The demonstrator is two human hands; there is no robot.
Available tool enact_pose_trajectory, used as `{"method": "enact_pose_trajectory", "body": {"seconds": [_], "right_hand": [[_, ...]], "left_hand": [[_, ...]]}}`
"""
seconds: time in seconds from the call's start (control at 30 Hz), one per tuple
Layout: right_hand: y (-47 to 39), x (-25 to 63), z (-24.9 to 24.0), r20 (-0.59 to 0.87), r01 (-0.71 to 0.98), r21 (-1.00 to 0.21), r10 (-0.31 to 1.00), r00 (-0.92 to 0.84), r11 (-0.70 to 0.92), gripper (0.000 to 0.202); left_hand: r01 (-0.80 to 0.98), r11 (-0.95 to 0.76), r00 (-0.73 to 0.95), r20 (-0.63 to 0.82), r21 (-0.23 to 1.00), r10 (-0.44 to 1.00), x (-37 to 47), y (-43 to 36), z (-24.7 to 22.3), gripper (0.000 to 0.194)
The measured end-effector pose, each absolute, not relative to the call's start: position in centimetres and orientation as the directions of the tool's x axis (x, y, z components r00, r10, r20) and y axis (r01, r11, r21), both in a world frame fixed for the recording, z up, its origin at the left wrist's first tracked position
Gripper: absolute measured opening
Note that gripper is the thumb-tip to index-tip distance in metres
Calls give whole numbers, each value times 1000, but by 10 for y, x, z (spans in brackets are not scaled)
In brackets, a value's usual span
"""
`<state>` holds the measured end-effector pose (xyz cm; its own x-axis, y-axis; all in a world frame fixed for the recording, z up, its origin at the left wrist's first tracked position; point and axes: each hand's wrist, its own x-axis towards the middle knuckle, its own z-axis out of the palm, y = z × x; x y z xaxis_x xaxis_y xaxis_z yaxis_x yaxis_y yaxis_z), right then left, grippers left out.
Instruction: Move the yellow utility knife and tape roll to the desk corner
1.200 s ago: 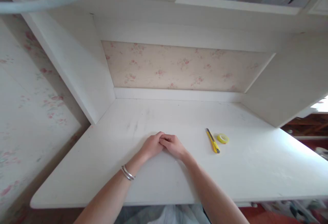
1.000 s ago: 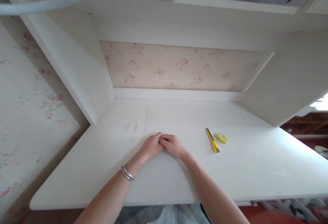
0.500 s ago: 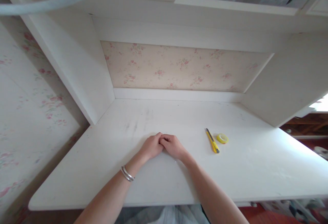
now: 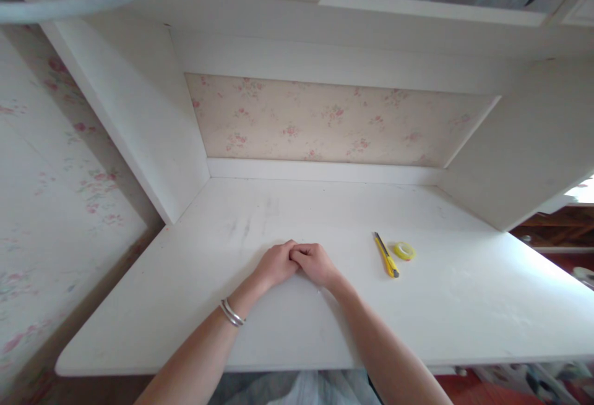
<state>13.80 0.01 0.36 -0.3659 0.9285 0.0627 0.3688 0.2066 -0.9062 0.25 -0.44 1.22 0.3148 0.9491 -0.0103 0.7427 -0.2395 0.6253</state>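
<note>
My left hand [image 4: 277,264] and my right hand [image 4: 316,264] rest side by side on the white desk top [image 4: 195,281], fingers curled and fingertips touching each other. Neither hand holds anything that I can see. Two silver bangles [image 4: 231,313] circle my left wrist. To the right of my right hand lies a yellow utility knife [image 4: 386,255], pointing away from me, and just beyond it a small roll of yellow tape [image 4: 404,250] lies flat on the desk.
White side panels [image 4: 153,120] and a floral back panel [image 4: 325,120] close the desk in on three sides. A shelf [image 4: 417,12] overhangs above, with plastic-wrapped items on it. Floral wallpaper [image 4: 51,207] runs along the left.
</note>
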Motion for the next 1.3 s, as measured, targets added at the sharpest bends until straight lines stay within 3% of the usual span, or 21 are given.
{"method": "enact_pose_trajectory", "body": {"seconds": [0.37,0.63,0.93,1.3], "right_hand": [[1,137,3,24,384,-907,933,-359,172,21],[-3,139,10,36,337,-922,911,-411,188,19],[-1,138,7,50,374,-902,911,-409,217,19],[0,137,5,55,401,-890,925,-377,216,18]], "left_hand": [[721,-292,342,43,628,939,0,-2,6,25],[773,-195,286,-58,604,956,2,-5,12,26],[725,-279,334,33,629,942,0,-2,5,26],[735,-266,314,34,624,949,2,-4,7,25]]}}
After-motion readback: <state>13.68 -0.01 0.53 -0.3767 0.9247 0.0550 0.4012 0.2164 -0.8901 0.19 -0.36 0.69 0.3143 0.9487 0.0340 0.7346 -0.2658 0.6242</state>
